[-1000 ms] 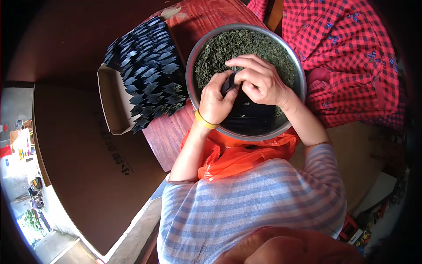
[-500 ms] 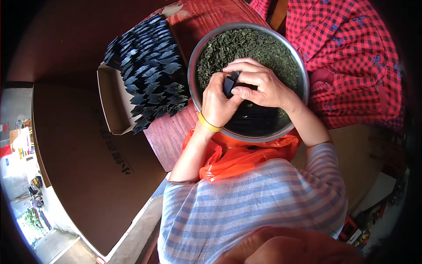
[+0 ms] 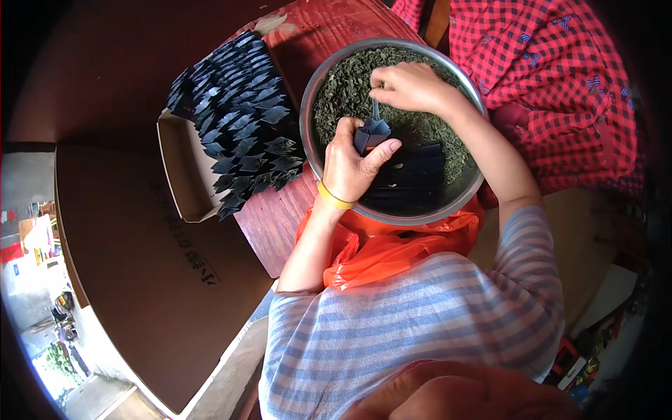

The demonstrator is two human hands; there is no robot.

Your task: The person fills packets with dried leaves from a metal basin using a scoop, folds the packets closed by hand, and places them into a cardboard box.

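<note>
My left hand [image 3: 348, 161], with a yellow band at its wrist, is closed around a small dark packet [image 3: 372, 135] whose top edges spread apart. Over the far part of a metal basin [image 3: 308, 150], the fingers of my right hand [image 3: 402, 85] are curled together. A narrow bluish-grey strip [image 3: 376, 110] runs from these fingers down to the packet's mouth; whether it is a flap or a separate piece I cannot tell. Dried green leaves [image 3: 346, 84] fill much of the basin. Flat dark packets [image 3: 413, 178] lie in its near part.
On the left of the red wooden table [image 3: 269, 227], many dark packets [image 3: 245, 105] stand in rows in an open cardboard box [image 3: 185, 168]. A large brown carton [image 3: 140, 273] is further left. Red plastic [image 3: 392, 255] lies under the basin's near rim, and red checked cloth [image 3: 553, 105] hangs at right.
My right hand has left the packet and moved up and away over the leaves. The packet's top now shows spread apart in my left hand, which stays nearly in place.
</note>
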